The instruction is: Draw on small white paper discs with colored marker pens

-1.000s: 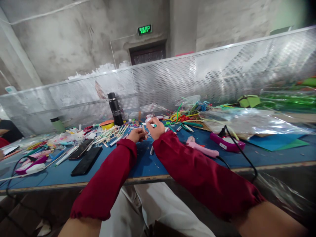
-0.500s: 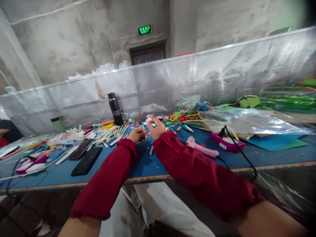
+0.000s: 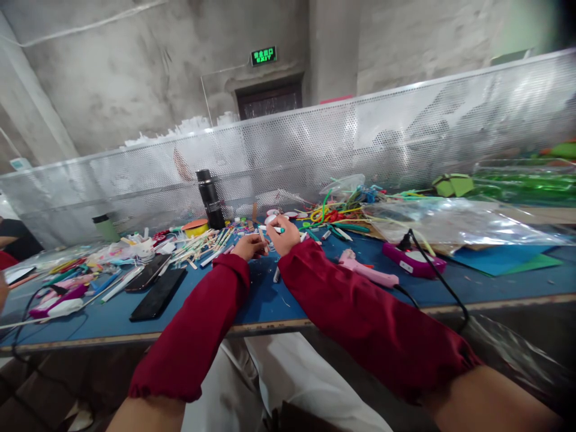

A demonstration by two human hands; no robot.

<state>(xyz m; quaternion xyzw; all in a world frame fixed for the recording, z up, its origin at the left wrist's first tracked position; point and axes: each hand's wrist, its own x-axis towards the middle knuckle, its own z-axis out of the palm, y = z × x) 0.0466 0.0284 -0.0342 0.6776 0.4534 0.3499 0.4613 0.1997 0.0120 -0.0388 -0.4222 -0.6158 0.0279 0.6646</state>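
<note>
While the right hand (image 3: 287, 237) grips a white marker (image 3: 272, 229) and the left hand (image 3: 250, 246) pinches a thin stick (image 3: 263, 238) to the right of the black flask (image 3: 210, 201), both things look light and stiff, best held mid-length. Nearer than the flask, the counter (image 3: 258, 300) offers some room before its front edge (image 3: 270, 326).

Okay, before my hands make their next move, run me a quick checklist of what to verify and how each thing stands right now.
1. Right hand has the white-and-green pen: ok, it is between the fingers.
2. Left hand has the small pale strip: ok, pinched at the fingertips.
3. Pen touching strip: cannot tell, too small to see.
4. Surface below the hands free of loose pieces: not ok, a small whitish cylinder lies there.
5. Pink glue gun apart from both hands: ok, it lies to the right.
6. Glue gun cool: cannot tell.
</note>
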